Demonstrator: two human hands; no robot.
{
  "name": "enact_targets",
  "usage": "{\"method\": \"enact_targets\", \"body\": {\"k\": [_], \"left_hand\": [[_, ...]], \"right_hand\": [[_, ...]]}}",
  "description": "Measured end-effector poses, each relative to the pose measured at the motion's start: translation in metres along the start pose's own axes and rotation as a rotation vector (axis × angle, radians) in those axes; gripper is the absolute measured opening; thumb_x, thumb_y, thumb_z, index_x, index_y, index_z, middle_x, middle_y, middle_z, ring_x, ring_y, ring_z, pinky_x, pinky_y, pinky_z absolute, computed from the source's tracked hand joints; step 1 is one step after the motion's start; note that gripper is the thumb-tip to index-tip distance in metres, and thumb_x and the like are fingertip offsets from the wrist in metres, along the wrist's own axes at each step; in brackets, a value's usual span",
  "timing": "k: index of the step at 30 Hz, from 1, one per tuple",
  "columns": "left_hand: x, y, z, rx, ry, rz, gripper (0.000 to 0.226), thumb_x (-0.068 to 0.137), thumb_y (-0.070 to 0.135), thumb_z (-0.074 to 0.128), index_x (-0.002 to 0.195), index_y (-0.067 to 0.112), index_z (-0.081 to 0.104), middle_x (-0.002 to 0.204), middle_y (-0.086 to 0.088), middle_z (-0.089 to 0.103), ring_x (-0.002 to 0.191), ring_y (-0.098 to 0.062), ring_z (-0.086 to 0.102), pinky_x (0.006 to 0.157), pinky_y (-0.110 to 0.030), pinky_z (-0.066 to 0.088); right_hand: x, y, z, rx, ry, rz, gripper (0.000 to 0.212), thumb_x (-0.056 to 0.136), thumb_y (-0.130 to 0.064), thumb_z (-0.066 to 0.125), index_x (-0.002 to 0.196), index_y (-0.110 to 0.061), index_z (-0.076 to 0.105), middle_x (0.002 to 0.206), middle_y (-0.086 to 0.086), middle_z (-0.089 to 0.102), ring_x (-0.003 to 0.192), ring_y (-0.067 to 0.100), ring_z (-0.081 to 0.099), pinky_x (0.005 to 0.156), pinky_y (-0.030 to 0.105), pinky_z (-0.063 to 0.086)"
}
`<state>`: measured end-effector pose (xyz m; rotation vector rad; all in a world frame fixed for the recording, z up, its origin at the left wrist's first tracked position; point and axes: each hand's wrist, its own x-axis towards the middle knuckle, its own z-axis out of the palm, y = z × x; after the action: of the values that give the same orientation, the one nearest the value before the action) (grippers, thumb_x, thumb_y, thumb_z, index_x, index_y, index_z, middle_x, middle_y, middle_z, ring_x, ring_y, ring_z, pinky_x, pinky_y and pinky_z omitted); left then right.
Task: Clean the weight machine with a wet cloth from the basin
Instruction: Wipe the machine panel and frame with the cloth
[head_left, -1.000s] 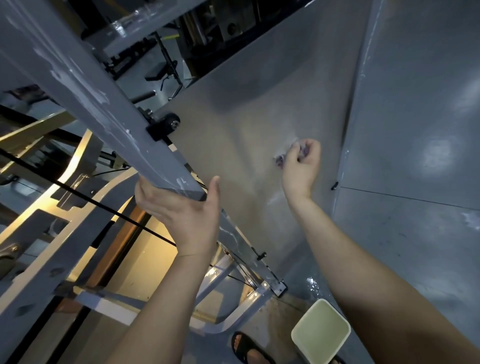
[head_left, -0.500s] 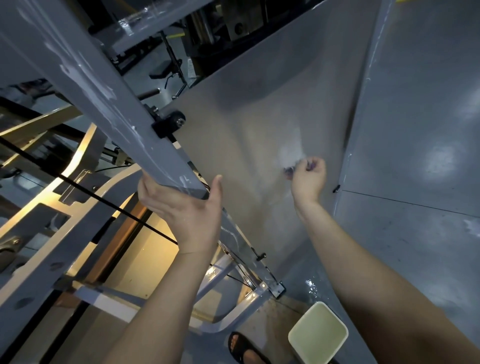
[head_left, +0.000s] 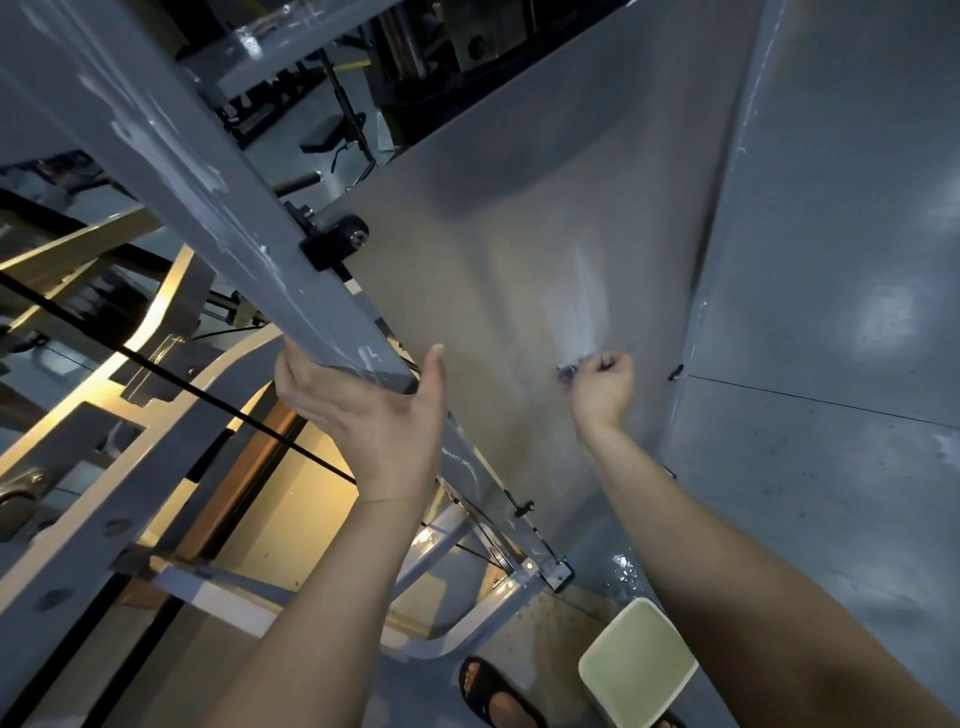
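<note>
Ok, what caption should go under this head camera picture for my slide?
Left hand holds the grey beam; right hand presses a cloth to the panel.

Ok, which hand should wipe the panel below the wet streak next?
Right. The right hand grips the cloth against the panel, just under the wet streak. The left hand holds no cloth; it grips the beam.
</note>
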<state>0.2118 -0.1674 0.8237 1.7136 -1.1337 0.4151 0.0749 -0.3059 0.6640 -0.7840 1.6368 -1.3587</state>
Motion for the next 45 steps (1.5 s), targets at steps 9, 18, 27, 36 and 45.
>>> {"method": "enact_targets", "body": {"k": [9, 18, 27, 36, 45], "left_hand": [[-0.002, 0.000, 0.002, 0.036, 0.016, -0.014, 0.108, 0.077, 0.040, 0.088, 0.141, -0.021, 0.026, 0.138, -0.039, 0.031, 0.130, -0.026, 0.025, 0.114, -0.006, 0.009], [-0.002, -0.002, 0.005, 0.019, 0.014, -0.023, 0.108, 0.077, 0.040, 0.088, 0.144, -0.017, 0.024, 0.142, -0.035, 0.028, 0.134, -0.033, 0.029, 0.119, -0.020, 0.020], [0.000, -0.004, 0.005, 0.026, 0.008, -0.008, 0.109, 0.078, 0.044, 0.086, 0.148, -0.002, 0.016, 0.143, -0.034, 0.028, 0.135, -0.037, 0.031, 0.120, -0.030, 0.024], [-0.002, -0.005, 0.007, 0.040, 0.024, -0.001, 0.107, 0.077, 0.040, 0.088, 0.143, -0.017, 0.025, 0.141, -0.036, 0.028, 0.134, -0.039, 0.032, 0.120, -0.028, 0.024], [-0.002, -0.006, 0.005, 0.039, 0.047, 0.007, 0.111, 0.078, 0.043, 0.088, 0.144, -0.019, 0.023, 0.141, -0.036, 0.030, 0.133, -0.031, 0.027, 0.120, -0.027, 0.023]], "right_hand": [[-0.048, -0.076, 0.005, 0.152, -0.088, -0.318, 0.008, 0.101, -0.020, 0.054, 0.095, -0.023, 0.050, 0.077, -0.001, 0.064, 0.071, 0.011, 0.069, 0.067, 0.033, 0.058], [-0.048, -0.058, 0.003, 0.186, -0.081, 0.066, 0.021, 0.099, -0.003, 0.048, 0.085, -0.020, 0.047, 0.074, 0.007, 0.065, 0.060, 0.020, 0.069, 0.064, 0.036, 0.061], [-0.022, 0.023, 0.020, -0.018, 0.011, -0.019, 0.007, 0.096, -0.035, 0.046, 0.100, -0.033, 0.050, 0.089, 0.020, 0.070, 0.082, 0.042, 0.070, 0.075, 0.057, 0.056], [-0.076, -0.044, 0.008, 0.067, -0.122, -0.380, 0.009, 0.100, -0.016, 0.057, 0.107, -0.011, 0.058, 0.096, 0.011, 0.065, 0.085, 0.015, 0.062, 0.079, 0.018, 0.049], [-0.068, -0.041, 0.010, 0.022, -0.075, 0.055, 0.009, 0.098, -0.004, 0.052, 0.095, -0.011, 0.048, 0.086, 0.010, 0.062, 0.083, 0.025, 0.061, 0.073, 0.028, 0.043]]}}
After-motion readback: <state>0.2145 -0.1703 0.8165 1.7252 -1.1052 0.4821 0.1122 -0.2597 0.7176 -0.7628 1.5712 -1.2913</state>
